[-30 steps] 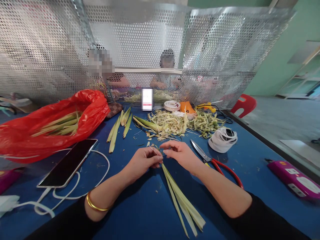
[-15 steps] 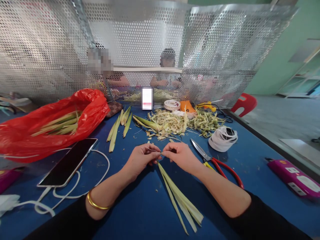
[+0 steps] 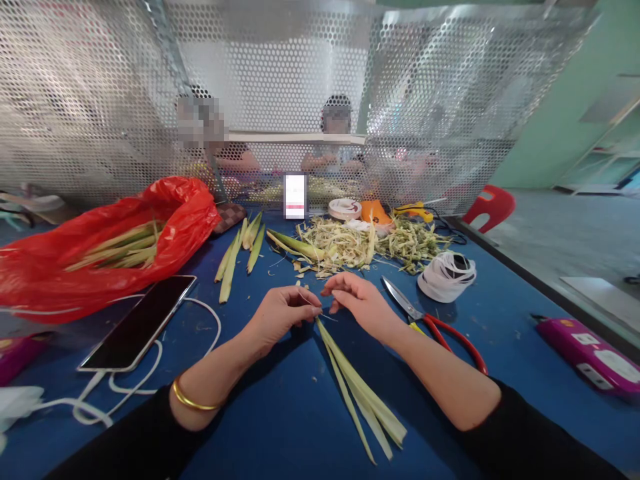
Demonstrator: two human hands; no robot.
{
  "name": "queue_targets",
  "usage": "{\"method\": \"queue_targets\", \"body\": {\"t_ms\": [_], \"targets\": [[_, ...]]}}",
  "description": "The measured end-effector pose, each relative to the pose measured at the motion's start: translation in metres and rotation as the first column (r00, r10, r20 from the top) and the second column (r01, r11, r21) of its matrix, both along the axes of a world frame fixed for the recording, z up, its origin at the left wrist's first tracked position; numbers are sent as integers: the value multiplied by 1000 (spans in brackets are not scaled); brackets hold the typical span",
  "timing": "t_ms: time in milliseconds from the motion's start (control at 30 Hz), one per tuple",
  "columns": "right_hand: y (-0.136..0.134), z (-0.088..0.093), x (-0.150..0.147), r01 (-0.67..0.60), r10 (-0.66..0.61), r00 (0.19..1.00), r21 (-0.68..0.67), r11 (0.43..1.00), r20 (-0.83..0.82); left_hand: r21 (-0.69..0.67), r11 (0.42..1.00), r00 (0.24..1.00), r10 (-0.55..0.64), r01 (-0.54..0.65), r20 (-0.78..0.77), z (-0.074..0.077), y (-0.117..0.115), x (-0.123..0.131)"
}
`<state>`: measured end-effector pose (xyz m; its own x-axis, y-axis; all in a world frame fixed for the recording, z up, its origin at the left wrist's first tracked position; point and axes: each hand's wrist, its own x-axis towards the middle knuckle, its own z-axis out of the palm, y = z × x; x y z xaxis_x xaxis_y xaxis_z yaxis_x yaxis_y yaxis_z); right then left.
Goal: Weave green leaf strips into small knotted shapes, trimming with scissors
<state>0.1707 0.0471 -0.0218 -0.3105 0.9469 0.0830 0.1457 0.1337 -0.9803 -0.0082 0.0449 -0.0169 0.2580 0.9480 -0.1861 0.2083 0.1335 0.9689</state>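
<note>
My left hand point(image 3: 290, 308) pinches the upper end of a bundle of pale green husk strips point(image 3: 357, 383) between thumb and forefinger. The strips fan out down and to the right over the blue table. A thin thread or wire point(image 3: 327, 318) sticks out beside the pinched end. Just to the right, my right hand point(image 3: 357, 300) hangs apart from the bundle, its fingers loosely bent and separated with nothing visible in them. Red-handled scissors point(image 3: 405, 300) lie beyond my right forearm, beside a roll of white ribbon point(image 3: 445, 277).
Husk leaves point(image 3: 235, 260) and heaps of shredded husk point(image 3: 350, 247) lie farther back. On the left are a red plastic bag point(image 3: 190, 200) of leaves and a charging phone point(image 3: 140, 327). A purple power strip point(image 3: 587, 353) sits right. Two people are behind the perforated screen point(image 3: 280, 73).
My right hand has let go at the bundle's tip and lifted slightly, its fingers spreading. My left hand keeps its pinch, and the strips stay nearly where they were.
</note>
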Motion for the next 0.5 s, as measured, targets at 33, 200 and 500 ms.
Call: {"method": "queue_targets", "body": {"t_ms": [33, 200, 500], "targets": [[0, -2, -2, -30, 29, 999, -35, 999, -45, 13, 1000, 1000, -10, 10, -9, -1, 0, 0], [-1, -12, -8, -149, 147, 988, -53, 987, -39, 131, 990, 998, -50, 54, -32, -5, 2, 0], [2, -18, -5, -117, 99, 988, -161, 980, -118, 132, 991, 998, -2, 10, -61, 1, 2, 1]]}}
